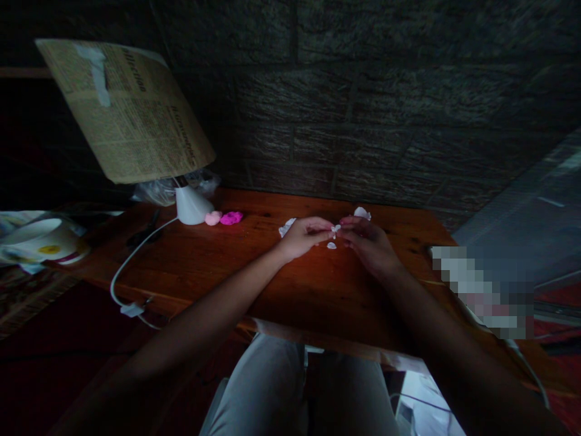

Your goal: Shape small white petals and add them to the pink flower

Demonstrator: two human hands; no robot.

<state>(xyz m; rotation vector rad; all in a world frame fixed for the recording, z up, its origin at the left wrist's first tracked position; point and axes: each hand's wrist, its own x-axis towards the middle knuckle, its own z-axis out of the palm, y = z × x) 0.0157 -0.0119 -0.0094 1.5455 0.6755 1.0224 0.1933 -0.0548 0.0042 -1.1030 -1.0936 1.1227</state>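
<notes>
Here, above the reddish-brown wooden bench (308, 297), left hand (303, 237) and right hand (373, 247) meet, fingers nearly closed, both pinching one small, white, petal-like piece (336, 229); a bright-pink, crumpled lump (232, 218) sits well leftward.

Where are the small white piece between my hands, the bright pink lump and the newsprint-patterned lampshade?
Small white piece (336, 229): head view, middle of its visible surface.
Bright pink lump (232, 218): head view, middle of its visible surface.
Newsprint-patterned lampshade (134, 115): head view, printed side facing the camera.
</notes>
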